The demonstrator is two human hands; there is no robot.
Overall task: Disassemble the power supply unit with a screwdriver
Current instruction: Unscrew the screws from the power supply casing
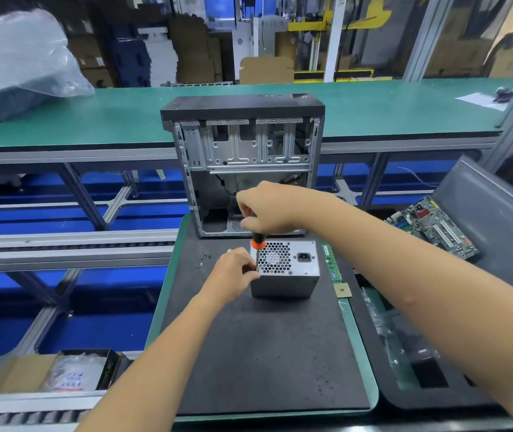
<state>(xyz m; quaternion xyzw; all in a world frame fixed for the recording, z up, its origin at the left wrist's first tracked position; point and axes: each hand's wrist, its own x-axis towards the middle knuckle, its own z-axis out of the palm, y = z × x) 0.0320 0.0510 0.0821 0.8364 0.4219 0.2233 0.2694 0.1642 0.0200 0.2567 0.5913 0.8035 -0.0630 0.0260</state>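
Note:
The grey metal power supply unit (pixel 286 269) stands on the black mat (pixel 264 353), its honeycomb fan grille and power socket facing up. My right hand (pixel 267 210) grips the black and orange screwdriver (pixel 258 241) from above, held upright with its tip at the unit's top left corner. My left hand (pixel 233 272) clasps the unit's left side and steadies it. The tip of the screwdriver is hidden behind my left fingers.
An open, emptied computer case (pixel 244 163) stands just behind the unit. Several loose screws (pixel 203 260) lie on the mat to the left. A memory stick (pixel 331 266) and a CPU chip (pixel 342 289) lie to the right. A motherboard (pixel 433 226) rests on a grey panel further right.

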